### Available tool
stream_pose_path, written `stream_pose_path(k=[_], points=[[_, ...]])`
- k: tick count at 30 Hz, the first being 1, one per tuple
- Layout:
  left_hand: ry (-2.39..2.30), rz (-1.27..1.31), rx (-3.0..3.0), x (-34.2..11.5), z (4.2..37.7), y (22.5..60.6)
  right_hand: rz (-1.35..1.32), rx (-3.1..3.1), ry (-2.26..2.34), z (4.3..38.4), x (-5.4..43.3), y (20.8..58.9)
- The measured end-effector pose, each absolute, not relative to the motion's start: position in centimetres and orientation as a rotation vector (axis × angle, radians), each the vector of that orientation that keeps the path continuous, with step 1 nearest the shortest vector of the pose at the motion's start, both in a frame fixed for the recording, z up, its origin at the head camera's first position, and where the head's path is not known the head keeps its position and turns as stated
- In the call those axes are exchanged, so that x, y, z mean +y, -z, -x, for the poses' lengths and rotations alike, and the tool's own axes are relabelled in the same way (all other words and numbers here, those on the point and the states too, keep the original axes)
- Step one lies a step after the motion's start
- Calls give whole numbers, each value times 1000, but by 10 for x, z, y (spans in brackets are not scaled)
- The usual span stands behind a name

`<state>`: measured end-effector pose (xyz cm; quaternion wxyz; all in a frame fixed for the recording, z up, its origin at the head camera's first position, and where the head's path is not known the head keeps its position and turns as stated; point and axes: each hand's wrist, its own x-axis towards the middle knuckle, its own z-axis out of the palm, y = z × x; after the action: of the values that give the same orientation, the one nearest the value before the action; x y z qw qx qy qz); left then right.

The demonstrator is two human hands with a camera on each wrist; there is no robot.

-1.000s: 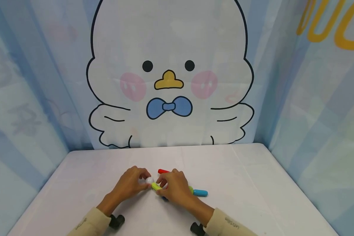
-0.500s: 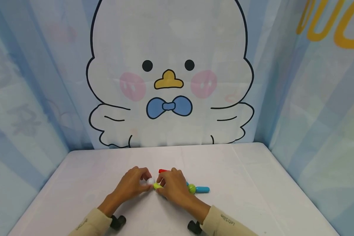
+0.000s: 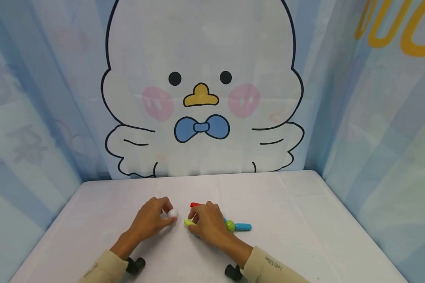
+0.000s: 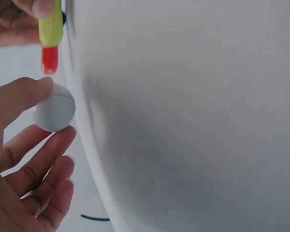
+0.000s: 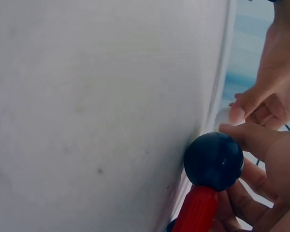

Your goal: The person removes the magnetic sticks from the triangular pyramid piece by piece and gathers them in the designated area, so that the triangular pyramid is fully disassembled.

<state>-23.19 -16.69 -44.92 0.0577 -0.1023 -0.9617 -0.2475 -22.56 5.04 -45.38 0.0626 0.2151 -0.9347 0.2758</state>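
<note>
My left hand pinches a white ball between thumb and fingertips, just over the table. Across a small gap, my right hand grips a yellow-green rod whose red tip points at the ball. In the right wrist view a dark blue ball is beside the right fingers, joined to a red rod. Right of that hand lie a green ball and a blue rod, end to end. The right hand hides part of these pieces.
Beyond the right hand a red rod end shows on the white table. Black wrist-worn devices hang under both sleeves. A cloth backdrop with a cartoon bird stands behind the table's far edge.
The white ball has moved left with my left hand, away from the yellow-green rod's end. The green ball and blue rod shifted slightly right and up early on; the right hand stays nearly still.
</note>
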Motion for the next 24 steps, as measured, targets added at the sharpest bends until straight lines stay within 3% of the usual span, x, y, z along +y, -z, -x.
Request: stream_pose_path(k=[24], points=[[839,104,-2915,-274,252,433,-645,-2829,-867,225,51,455]])
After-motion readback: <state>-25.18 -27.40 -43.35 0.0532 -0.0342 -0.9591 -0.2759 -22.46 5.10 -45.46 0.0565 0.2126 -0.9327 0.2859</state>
